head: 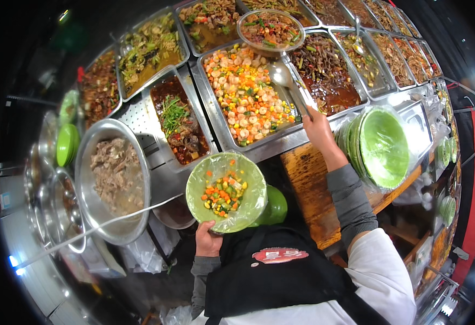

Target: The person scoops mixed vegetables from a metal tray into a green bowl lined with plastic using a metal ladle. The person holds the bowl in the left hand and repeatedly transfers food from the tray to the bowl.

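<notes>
My left hand [209, 240] grips the near rim of a green bowl [197, 183] lined with clear plastic film. Diced carrot, corn and green vegetable [224, 194] lie in the bottom of it. With my right hand [318, 129] I hold the handle of a metal serving spoon [281, 74]. The spoon's head rests at the right side of a steel tray [237, 148]. Shrimp with corn, carrot and green dice [245, 97] fill most of that tray. The bowl is in front of my apron, just nearer to me than the tray.
A clear bowl of cooked food [271, 30] sits over the tray's far edge. To the right, film-wrapped green bowls [384, 146] stand stacked near a wooden board [310, 191]. At left are a large metal basin of meat [117, 178] and a fish dish [180, 126]. A white cord [111, 221] crosses the basin.
</notes>
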A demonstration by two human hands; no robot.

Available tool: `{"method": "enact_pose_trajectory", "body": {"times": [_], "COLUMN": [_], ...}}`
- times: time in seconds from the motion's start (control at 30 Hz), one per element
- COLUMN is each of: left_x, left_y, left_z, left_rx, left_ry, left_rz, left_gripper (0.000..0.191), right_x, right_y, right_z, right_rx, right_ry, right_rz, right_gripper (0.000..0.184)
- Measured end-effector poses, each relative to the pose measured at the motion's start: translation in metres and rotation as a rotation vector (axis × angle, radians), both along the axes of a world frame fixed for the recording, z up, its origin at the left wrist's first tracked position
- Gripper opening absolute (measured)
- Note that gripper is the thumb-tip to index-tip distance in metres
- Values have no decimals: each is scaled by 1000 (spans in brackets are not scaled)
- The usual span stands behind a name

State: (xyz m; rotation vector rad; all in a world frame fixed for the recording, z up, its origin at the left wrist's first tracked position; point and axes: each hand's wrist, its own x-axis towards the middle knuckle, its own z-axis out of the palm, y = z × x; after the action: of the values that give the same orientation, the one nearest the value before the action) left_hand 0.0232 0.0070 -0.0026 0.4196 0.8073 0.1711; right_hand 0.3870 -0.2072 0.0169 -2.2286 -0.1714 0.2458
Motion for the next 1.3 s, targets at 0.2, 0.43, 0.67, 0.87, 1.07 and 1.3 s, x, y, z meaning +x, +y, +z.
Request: {"method": "enact_pose_trajectory", "body": {"times": [0.2,0.43,0.67,0.87,1.07,1.3], "left_x": [-1,-7,-14,-11,-4,-1], "left_y": [-4,-5,-4,-2,-3,-3], "left_z": [3,6,7,5,5,2], "left_rx": [-34,-91,-84,-60,-33,-47], "left_ry": [-13,9,1,22,-39,-7], "left_rz": [6,28,46,16,10,3], "left_gripper": [57,61,62,60,60,60], "right_x": [39,99,83,61,7,31], "right_y": [30,84,65,43,12,16], "right_z": [14,-15,-39,-28,7,17], "right_rx": [517,814,795,814,145,78], "right_ry": [667,753,626,707,161,236], "right_rz": [-211,-198,-29,-25,198,-17], "right_gripper": [14,19,58,58,42,21]}}
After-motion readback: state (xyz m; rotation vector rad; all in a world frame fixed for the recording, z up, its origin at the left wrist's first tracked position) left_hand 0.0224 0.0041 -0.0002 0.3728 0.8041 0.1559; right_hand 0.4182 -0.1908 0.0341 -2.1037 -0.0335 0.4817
